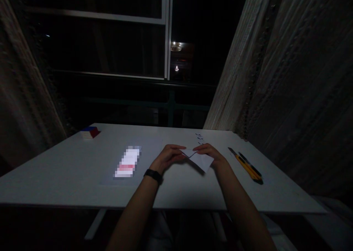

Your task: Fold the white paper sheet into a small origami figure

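A folded sheet of white paper (203,162) is held up a little above the table, one corner pointing down toward me. My left hand (169,155) pinches its left end between thumb and fingers; a dark band circles that wrist. On the other side my right hand (209,152) grips the upper right edge, fingers bent over it. Both hands are close together, and a folded flap with a V-shaped edge shows between them. The fingertips behind the paper are hidden.
A blurred-out phone-like bright screen (128,162) lies left of my hands. To the right rest a yellow utility knife (248,167) and a dark pen (249,163). A red, white and blue block (90,132) sits at the white table's (68,177) far left corner. Small blue marks (199,137) lie beyond my hands.
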A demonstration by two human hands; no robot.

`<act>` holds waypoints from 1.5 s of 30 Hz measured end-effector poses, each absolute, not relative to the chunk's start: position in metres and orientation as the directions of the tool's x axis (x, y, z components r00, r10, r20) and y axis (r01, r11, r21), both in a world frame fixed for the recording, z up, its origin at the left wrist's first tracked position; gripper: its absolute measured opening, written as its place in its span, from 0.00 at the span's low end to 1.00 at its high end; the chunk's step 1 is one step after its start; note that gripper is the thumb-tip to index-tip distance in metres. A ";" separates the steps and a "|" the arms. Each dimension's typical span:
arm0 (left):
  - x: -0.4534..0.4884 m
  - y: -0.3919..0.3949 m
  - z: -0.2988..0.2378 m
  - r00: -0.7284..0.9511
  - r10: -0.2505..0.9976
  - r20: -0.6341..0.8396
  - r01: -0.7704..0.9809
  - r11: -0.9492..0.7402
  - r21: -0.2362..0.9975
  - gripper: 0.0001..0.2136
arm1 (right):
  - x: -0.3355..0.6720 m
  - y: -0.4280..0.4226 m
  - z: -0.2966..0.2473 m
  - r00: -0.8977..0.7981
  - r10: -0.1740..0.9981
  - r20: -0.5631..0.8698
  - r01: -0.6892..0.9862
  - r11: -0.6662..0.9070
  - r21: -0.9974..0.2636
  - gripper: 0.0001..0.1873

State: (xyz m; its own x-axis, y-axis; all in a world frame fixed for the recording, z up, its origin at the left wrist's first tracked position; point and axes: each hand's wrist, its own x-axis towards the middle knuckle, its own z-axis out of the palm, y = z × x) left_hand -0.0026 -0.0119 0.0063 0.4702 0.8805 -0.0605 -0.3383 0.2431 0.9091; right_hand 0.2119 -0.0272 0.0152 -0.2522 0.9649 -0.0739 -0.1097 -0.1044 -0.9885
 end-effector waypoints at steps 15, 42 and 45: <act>-0.003 -0.018 0.017 0.340 0.940 0.021 -0.418 0.131 0.899 0.15 | 0.211 -0.023 0.017 -0.098 0.995 -0.007 -0.215 -0.028 -0.976 0.10; 0.012 -0.002 -0.010 -0.034 0.979 0.202 -0.406 -0.198 0.892 0.18 | 0.135 -0.025 -0.016 0.263 0.820 0.508 0.171 0.479 -0.861 0.10; 0.010 -0.002 -0.008 -0.109 0.976 0.189 -0.353 -0.215 0.911 0.18 | 0.129 -0.030 -0.016 0.212 0.838 0.503 0.152 0.480 -0.864 0.10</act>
State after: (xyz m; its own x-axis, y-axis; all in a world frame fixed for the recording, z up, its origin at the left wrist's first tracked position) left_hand 0.0099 -0.0023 -0.0082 -0.1086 0.9760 0.1887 -0.3528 -0.2153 0.9106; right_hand 0.1290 -0.0298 -0.0160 0.2121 0.8379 0.5029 0.1523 0.4800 -0.8640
